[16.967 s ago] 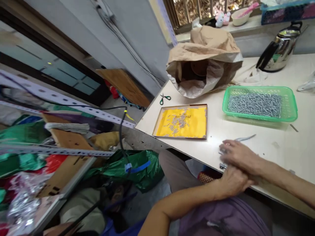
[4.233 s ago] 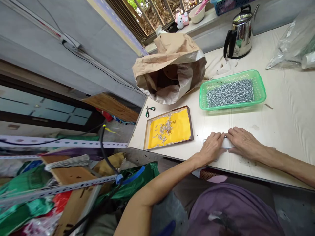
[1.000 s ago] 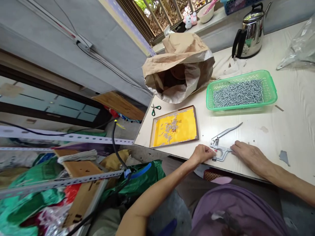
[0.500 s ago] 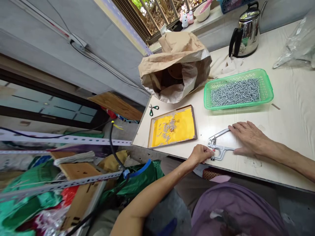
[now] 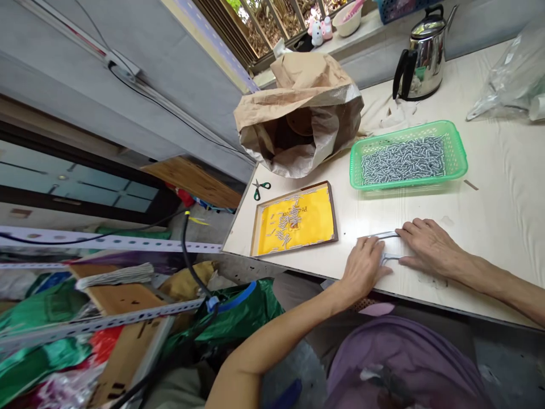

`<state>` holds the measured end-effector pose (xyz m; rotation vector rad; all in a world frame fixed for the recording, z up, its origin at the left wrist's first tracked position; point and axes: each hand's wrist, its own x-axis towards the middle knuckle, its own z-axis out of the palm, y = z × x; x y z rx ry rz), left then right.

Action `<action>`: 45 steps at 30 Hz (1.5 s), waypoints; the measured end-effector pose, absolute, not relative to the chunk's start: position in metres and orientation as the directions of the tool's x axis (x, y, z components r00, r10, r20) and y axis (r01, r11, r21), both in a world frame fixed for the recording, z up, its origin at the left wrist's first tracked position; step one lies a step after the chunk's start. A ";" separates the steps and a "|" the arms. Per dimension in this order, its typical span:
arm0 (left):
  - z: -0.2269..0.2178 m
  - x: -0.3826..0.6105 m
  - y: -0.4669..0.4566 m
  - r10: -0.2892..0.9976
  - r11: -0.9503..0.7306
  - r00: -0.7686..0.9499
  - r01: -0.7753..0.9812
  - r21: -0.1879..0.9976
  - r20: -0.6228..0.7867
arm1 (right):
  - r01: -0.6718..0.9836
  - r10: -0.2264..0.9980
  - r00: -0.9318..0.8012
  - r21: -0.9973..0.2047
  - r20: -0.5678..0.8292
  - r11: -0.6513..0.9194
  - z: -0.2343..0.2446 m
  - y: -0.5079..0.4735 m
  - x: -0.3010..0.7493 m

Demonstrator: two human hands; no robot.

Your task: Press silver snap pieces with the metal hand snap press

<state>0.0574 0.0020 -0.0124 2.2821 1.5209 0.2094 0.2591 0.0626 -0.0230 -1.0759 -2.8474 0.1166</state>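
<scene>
A grey metal plier-like hand tool [image 5: 389, 258] lies at the table's front edge with its two handles apart. My left hand [image 5: 361, 267] is curled over the tool's head and hides it, with the thumb pointing right. My right hand [image 5: 430, 244] grips the handle ends, its fingers on the upper handle and its thumb by the lower one. Left of my hands, a shallow tray [image 5: 337, 227] lined with yellow holds a loose pile of small metal pins [image 5: 289, 218]. Behind my right hand stands a green plastic basket [image 5: 457, 165] full of small shiny metal pieces [image 5: 404, 159].
Green-handled scissors [image 5: 260, 190] lie at the table's left edge. An open brown paper sack [image 5: 298, 113] stands behind the tray. A steel kettle [image 5: 426, 57] and a clear plastic bag [image 5: 506, 85] are at the back right. The table [image 5: 502, 238] ends just before my body.
My left hand has moved right and up from the tip of the tool and now covers its head. The right hand stays at the handles, and the view has shifted slightly.
</scene>
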 end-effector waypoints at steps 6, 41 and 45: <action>-0.023 0.069 0.034 0.807 -0.502 0.580 0.773 0.388 -0.110 | 0.655 0.668 -0.743 -0.166 0.035 0.737 -0.025 0.060 0.262; -0.068 0.108 -0.024 0.865 -0.498 0.421 0.790 0.357 0.274 | 0.733 0.737 -0.676 -0.090 0.008 0.674 -0.014 0.125 0.238; -0.074 0.110 -0.022 0.854 -0.516 0.424 0.762 0.391 0.301 | 0.504 0.514 -0.855 -0.128 0.064 0.854 0.003 0.102 0.203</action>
